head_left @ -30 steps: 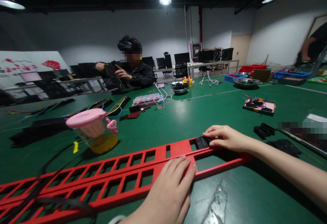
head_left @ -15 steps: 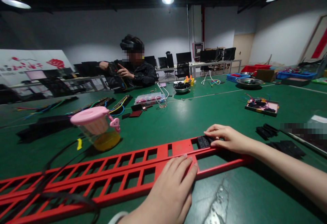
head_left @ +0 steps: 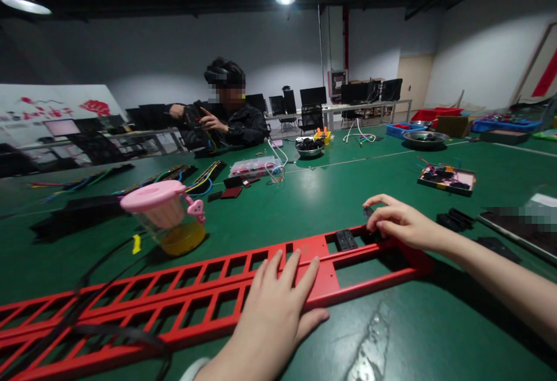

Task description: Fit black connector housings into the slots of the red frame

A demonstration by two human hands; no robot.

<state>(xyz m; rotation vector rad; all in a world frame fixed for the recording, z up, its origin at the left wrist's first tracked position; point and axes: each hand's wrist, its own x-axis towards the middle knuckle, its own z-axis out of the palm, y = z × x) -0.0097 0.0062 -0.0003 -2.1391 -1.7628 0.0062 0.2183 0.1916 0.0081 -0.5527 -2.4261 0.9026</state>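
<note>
A long red frame with two rows of rectangular openings stretches across the table in front of me. My left hand lies on its middle part, fingers spread and thumb out over the near edge. Above the frame's right end, my right hand pinches a small black plastic piece, mostly covered by the fingers. Left of those fingers, black modules sit side by side in an opening of the far row. The near-row opening beside them shows green table through it.
A pink-lidded cup with yellow liquid stands behind the frame; black cables cross its left end. More black pieces lie at right, near a dark flat device. Across the green table a person handles something dark.
My right hand has lifted and shifted right, with a black piece in its fingers. My left hand has slid slightly left and spread its fingers more.
</note>
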